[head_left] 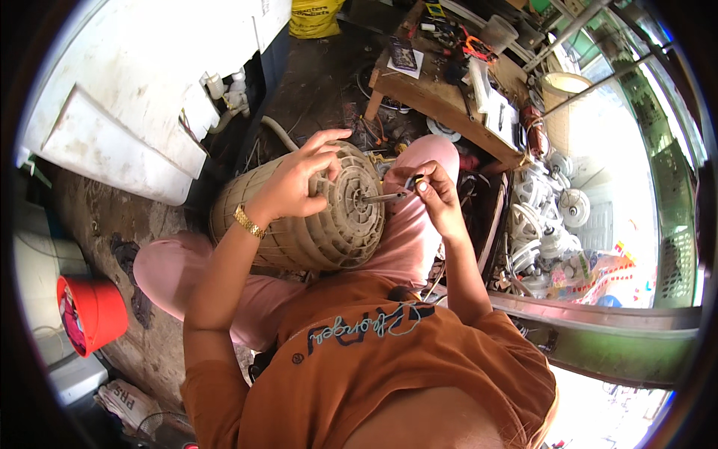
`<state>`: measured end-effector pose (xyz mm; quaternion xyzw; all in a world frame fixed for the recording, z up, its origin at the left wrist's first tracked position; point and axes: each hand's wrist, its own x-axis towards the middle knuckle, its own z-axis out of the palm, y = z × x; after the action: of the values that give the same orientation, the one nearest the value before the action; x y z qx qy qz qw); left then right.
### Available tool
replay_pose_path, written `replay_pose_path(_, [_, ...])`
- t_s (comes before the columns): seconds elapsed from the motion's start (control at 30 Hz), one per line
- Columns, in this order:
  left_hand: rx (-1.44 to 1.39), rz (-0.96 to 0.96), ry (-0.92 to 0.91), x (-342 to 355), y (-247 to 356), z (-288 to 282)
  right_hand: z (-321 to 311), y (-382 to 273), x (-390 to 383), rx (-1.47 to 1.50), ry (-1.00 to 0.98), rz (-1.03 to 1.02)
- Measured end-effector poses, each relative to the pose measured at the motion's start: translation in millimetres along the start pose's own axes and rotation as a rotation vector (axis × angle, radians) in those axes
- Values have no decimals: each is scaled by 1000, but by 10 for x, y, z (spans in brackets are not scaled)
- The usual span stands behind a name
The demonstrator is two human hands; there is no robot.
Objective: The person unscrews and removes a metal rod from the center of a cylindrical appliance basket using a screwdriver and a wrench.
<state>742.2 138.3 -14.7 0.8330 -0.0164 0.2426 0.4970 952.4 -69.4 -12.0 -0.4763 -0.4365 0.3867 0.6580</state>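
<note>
A dirty beige plastic washing-machine drum (pixel 280 217) lies on its side across my lap, its ribbed round base facing right. From the middle of the base a metal shaft (pixel 385 197) sticks out to the right. My left hand (pixel 305 178) is at the upper side of the base, fingers apart and curved, holding nothing. Just beyond the shaft's end, my right hand (pixel 440 198) pinches a small black-and-yellow thing (pixel 416 180) between thumb and fingers. Its exact kind is too small to make out.
A low wooden table (pixel 426 93) with tools stands ahead right. White plastic pulley-like wheels (pixel 531 202) are heaped at the right. A white appliance body (pixel 142 82) fills the upper left. A red bucket (pixel 101 314) is at the left, a yellow bag (pixel 314 16) at the back.
</note>
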Motion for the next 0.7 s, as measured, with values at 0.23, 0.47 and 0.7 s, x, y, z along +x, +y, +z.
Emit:
replay_pose_path(0.23, [-9,87,-28,79,-34,-104,422,271,148,695,322,-60])
replay_pose_path(0.47, [108,-139,-178,565,-509,-351,586,-327,225,316,394,-248])
replay_pose_path(0.7, [99,-249,-380,1198,-964,-55,291,-360,225,-188,111,-190])
